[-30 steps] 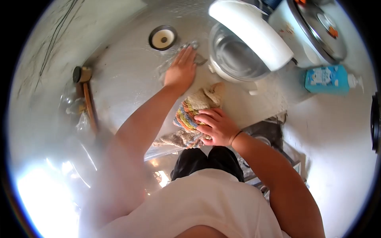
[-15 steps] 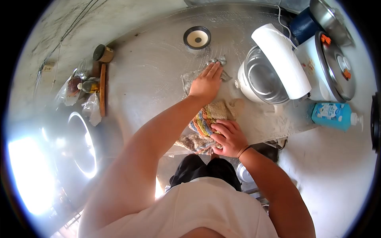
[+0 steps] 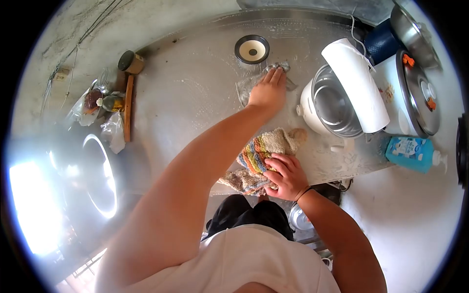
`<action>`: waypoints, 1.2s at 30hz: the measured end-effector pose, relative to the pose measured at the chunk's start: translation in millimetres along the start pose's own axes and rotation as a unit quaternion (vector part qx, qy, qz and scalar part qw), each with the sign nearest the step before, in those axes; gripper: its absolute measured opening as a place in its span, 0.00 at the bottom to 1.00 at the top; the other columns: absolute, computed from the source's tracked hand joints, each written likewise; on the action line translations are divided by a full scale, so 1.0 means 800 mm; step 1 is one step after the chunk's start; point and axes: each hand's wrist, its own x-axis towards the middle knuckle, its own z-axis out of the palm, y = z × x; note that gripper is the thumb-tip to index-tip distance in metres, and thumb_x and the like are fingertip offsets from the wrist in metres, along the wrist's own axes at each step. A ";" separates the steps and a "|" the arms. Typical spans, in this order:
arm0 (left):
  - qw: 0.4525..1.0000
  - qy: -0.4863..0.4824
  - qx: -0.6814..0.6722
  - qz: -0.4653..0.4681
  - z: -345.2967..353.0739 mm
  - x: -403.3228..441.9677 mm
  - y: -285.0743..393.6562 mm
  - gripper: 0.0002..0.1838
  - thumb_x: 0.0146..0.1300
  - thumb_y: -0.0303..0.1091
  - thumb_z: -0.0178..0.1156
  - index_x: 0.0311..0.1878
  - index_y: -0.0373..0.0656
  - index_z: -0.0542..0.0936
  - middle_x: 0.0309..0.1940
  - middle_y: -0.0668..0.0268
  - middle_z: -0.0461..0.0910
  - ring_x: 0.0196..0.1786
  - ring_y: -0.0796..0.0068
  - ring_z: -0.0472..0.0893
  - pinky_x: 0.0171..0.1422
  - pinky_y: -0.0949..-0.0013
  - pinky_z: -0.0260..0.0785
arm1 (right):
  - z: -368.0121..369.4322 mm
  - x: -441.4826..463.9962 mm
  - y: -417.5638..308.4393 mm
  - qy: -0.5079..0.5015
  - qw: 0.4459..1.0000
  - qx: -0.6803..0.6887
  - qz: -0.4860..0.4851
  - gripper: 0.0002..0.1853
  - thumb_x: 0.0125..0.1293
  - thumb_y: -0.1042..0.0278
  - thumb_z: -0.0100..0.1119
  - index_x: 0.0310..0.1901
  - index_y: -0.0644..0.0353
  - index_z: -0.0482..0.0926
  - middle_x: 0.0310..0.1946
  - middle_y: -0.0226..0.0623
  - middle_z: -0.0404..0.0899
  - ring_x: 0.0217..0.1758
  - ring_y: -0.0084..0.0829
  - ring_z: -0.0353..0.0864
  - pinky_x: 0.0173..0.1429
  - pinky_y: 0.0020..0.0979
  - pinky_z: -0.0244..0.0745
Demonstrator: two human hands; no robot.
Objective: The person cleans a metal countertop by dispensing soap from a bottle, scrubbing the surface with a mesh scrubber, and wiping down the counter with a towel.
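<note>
My left hand (image 3: 268,91) presses down on a thin grey cloth (image 3: 245,87) on the wet metal counter (image 3: 166,102), its fingers close together over the bunched far end. Nearer my body, my right hand (image 3: 287,178) rests with spread fingers on a thick knitted cloth (image 3: 259,154) with orange, yellow and blue stripes. That cloth lies crumpled at the counter's front edge. Just beyond the grey cloth stands a round dish (image 3: 252,49) with a black rim and cream inside. Streaks of liquid show on the metal around it.
To the right stand a white pot (image 3: 312,110) with a steel inside, a white roll (image 3: 356,85), a large lidded pot (image 3: 424,95) and a blue pump bottle (image 3: 409,154). At the left are a jar (image 3: 131,62), a wooden bar (image 3: 129,108) and a small bottle (image 3: 113,103).
The view has shifted, so the counter shows more fully. Both hands stay on their cloths. The left hand and grey cloth keep nearly the same place below the dish.
</note>
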 end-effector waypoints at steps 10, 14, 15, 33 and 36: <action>0.990 -0.049 -0.042 -0.127 -0.019 0.036 0.011 0.23 0.70 0.38 0.48 0.65 0.39 0.69 0.71 0.56 0.65 0.70 0.54 0.68 0.67 0.55 0.70 | 0.001 0.000 0.002 0.012 1.000 0.008 0.005 0.20 0.48 0.56 0.68 0.44 0.48 0.78 0.58 0.30 0.73 0.68 0.38 0.68 0.67 0.45 0.63; 1.000 0.015 0.023 0.008 -0.001 0.016 -0.004 0.22 0.69 0.37 0.49 0.64 0.40 0.70 0.70 0.58 0.66 0.70 0.56 0.68 0.67 0.56 0.70 | 0.003 -0.003 0.003 0.015 1.000 0.005 0.005 0.20 0.48 0.56 0.68 0.44 0.48 0.78 0.58 0.30 0.73 0.68 0.38 0.68 0.67 0.45 0.63; 1.000 0.006 0.026 -0.011 -0.004 0.029 -0.003 0.22 0.69 0.37 0.49 0.64 0.40 0.70 0.70 0.59 0.66 0.70 0.57 0.68 0.67 0.57 0.70 | 0.002 -0.003 0.003 0.017 1.000 0.003 0.005 0.20 0.48 0.56 0.68 0.44 0.48 0.78 0.58 0.30 0.73 0.68 0.37 0.68 0.67 0.45 0.63; 0.998 -0.006 0.059 -0.026 0.002 0.054 -0.010 0.23 0.70 0.40 0.49 0.65 0.42 0.70 0.70 0.59 0.67 0.71 0.58 0.68 0.70 0.59 0.68 | 0.003 -0.003 0.006 0.025 0.999 0.028 0.000 0.21 0.47 0.56 0.70 0.44 0.48 0.79 0.58 0.30 0.73 0.68 0.37 0.68 0.66 0.46 0.63; 0.998 -0.054 0.025 -0.030 0.001 0.068 -0.017 0.25 0.70 0.34 0.42 0.68 0.35 0.66 0.73 0.55 0.63 0.72 0.52 0.67 0.71 0.56 0.65 | -0.002 -0.003 0.006 0.014 0.999 0.037 0.005 0.20 0.47 0.56 0.70 0.43 0.49 0.79 0.58 0.31 0.73 0.68 0.36 0.68 0.66 0.45 0.64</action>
